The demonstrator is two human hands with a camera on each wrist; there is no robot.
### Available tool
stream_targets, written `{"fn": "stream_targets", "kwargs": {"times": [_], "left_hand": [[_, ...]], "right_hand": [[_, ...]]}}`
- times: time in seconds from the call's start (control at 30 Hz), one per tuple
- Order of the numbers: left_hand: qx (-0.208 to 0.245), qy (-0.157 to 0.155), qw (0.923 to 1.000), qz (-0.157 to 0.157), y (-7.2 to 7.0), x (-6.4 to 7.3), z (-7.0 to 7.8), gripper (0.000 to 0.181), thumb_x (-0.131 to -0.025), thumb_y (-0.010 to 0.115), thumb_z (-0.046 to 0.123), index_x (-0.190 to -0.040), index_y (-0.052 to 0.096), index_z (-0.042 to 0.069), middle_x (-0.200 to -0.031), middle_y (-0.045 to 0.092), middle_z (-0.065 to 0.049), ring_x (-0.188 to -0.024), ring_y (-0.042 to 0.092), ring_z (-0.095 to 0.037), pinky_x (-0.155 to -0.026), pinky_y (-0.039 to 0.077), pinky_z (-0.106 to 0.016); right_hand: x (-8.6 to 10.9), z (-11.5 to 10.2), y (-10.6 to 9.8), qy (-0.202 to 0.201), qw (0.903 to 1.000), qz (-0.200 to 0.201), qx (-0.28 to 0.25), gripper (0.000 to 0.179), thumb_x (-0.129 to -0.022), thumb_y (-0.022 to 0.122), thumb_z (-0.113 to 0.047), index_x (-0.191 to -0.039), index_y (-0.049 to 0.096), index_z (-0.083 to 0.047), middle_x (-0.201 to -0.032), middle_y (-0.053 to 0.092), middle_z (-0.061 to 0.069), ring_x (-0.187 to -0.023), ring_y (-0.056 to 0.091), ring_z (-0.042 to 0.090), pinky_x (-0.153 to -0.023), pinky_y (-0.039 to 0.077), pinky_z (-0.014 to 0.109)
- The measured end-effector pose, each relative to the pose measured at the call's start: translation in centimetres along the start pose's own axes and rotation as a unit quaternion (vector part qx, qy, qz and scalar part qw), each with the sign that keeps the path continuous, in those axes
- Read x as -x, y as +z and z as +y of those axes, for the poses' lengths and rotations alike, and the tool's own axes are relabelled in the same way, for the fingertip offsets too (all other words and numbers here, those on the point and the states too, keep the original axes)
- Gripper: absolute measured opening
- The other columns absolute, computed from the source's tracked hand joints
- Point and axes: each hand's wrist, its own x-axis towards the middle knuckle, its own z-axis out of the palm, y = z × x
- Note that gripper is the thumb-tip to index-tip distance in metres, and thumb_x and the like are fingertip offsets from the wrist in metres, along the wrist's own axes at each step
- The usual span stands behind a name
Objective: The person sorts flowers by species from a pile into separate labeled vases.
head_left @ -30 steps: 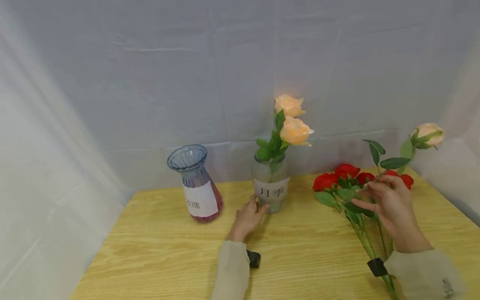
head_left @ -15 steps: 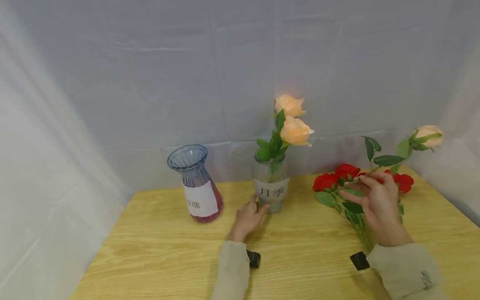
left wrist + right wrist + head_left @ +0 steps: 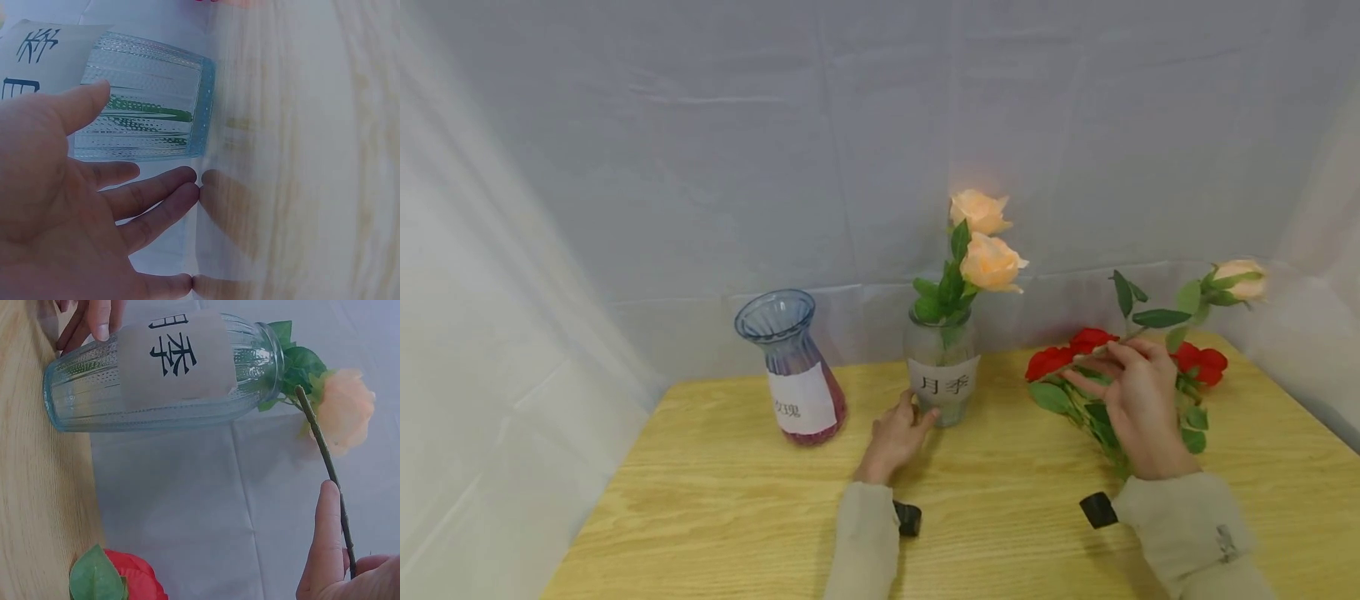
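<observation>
My left hand (image 3: 895, 437) lies at the base of a clear glass vase (image 3: 953, 412) with a white paper label. In the left wrist view the thumb is against the glass, the fingers (image 3: 153, 194) are spread, and some fingertips meet the table. Two peach roses (image 3: 992, 262) stand in this vase. Over the red flowers at the right, my right hand (image 3: 1142, 404) pinches the stem (image 3: 331, 465) of another peach rose (image 3: 1238, 282). Its bloom points right and its bare stem end points left, overlapping the vase's flowers in the right wrist view.
Several red roses (image 3: 1201, 364) lie on the wooden table (image 3: 737, 517) under my right hand, their stems toward me. A blue-and-pink glass vase (image 3: 786, 357) with a paper label stands left of the clear one. A pale cloth (image 3: 700, 208) hangs behind the table.
My right hand has moved left with the peach rose, and the bloom has sunk slightly. The left hand and both vases have stayed in place.
</observation>
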Motion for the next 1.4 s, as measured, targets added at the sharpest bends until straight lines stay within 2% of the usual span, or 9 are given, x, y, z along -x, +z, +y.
{"fn": "stream_targets", "kwargs": {"times": [0.23, 0.37, 0.6, 0.97, 1.4], "left_hand": [[0.005, -0.003, 1.0000, -0.003, -0.1, 0.1, 0.1, 0.064, -0.106, 0.053, 0.034, -0.149, 0.036, -0.010, -0.128, 0.062, -0.026, -0.129, 0.051, -0.045, -0.109, 0.020, -0.072], [0.003, 0.000, 1.0000, -0.002, 0.0, 0.0, 0.1, 0.063, -0.106, 0.053, 0.034, -0.148, 0.037, -0.010, -0.125, 0.063, -0.025, -0.128, 0.052, -0.045, -0.108, 0.022, -0.072], [0.001, 0.002, 1.0000, -0.002, 0.1, -0.1, -0.1, 0.063, -0.106, 0.054, 0.033, -0.149, 0.037, -0.009, -0.123, 0.064, -0.023, -0.126, 0.054, -0.044, -0.108, 0.023, -0.073], [0.002, 0.003, 1.0000, -0.003, 0.0, -0.1, 0.0, 0.063, -0.106, 0.053, 0.034, -0.149, 0.036, -0.009, -0.121, 0.064, -0.022, -0.126, 0.054, -0.044, -0.108, 0.023, -0.072], [0.008, 0.000, 0.9999, -0.007, 0.0, 0.0, 0.1, 0.063, -0.106, 0.053, 0.033, -0.149, 0.035, -0.009, -0.130, 0.061, -0.027, -0.131, 0.050, -0.045, -0.109, 0.019, -0.073]], "right_hand": [[-0.1, 0.6, 1.0, -0.004, 0.9996, -0.004, 0.027, 0.012, -0.107, 0.041, -0.004, -0.098, 0.033, -0.005, -0.081, 0.059, 0.008, -0.067, 0.064, 0.026, -0.068, 0.060, 0.044], [-0.3, 0.8, 1.5, -0.011, 0.9985, -0.001, 0.053, 0.019, -0.107, 0.039, -0.004, -0.089, 0.033, -0.005, -0.079, 0.058, 0.008, -0.067, 0.065, 0.025, -0.068, 0.060, 0.043], [-0.7, 1.1, 2.8, -0.031, 0.9975, -0.007, 0.064, 0.036, -0.105, 0.047, -0.002, -0.070, 0.044, -0.004, -0.077, 0.064, 0.007, -0.068, 0.068, 0.023, -0.068, 0.061, 0.042], [-1.3, 1.1, 3.9, -0.041, 0.9981, -0.015, 0.044, 0.029, -0.104, 0.051, 0.000, -0.076, 0.043, -0.001, -0.078, 0.062, 0.010, -0.072, 0.070, 0.026, -0.072, 0.060, 0.043], [-1.7, 1.5, 5.0, -0.045, 0.9979, 0.011, 0.046, 0.025, -0.104, 0.047, 0.001, -0.080, 0.042, 0.001, -0.074, 0.064, 0.010, -0.066, 0.070, 0.023, -0.069, 0.061, 0.039]]}}
